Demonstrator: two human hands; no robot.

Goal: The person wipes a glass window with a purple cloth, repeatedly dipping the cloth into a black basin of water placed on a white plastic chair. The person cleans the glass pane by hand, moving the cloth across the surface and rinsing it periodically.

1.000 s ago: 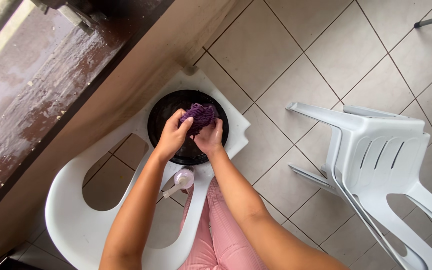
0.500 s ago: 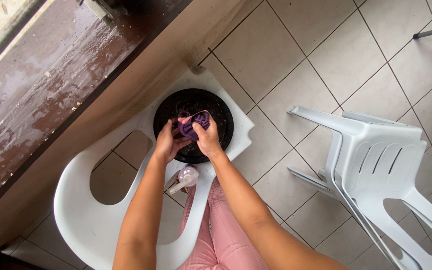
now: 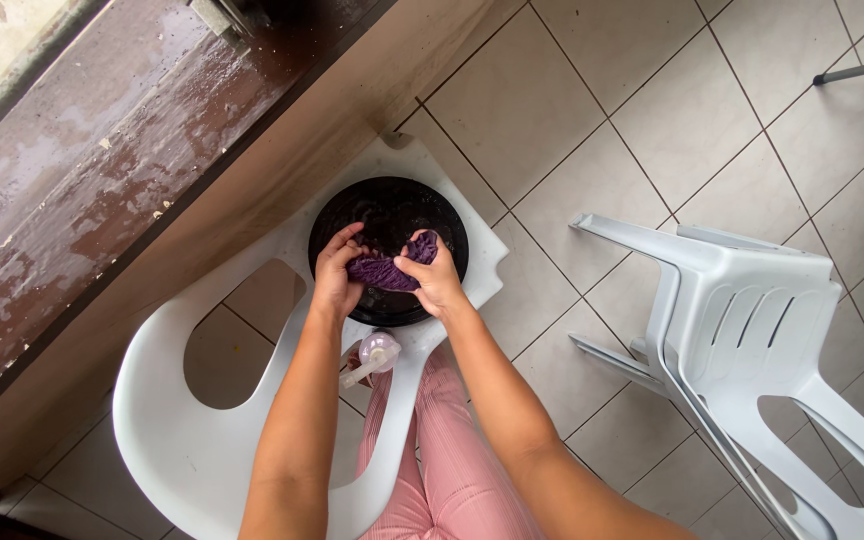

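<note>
A round black basin (image 3: 389, 203) rests on the seat of a white plastic chair (image 3: 202, 430) lying on its back in front of me. Over the basin, my left hand (image 3: 335, 275) and my right hand (image 3: 437, 277) both grip a wet purple cloth (image 3: 384, 268), stretched between them. Just below the hands, near the basin's front rim, a small pale pump bottle (image 3: 374, 355) lies on the chair.
A second white plastic chair (image 3: 752, 350) lies tipped over on the beige tiled floor to the right. A worn brown ledge (image 3: 82, 180) runs along the upper left. My pink striped trousers (image 3: 447, 460) show below the basin. A grey metal bar (image 3: 862, 68) shows at top right.
The cloth was bunched up high between both hands; now it is lower and pulled out sideways between them over the basin. The view has shifted slightly.
</note>
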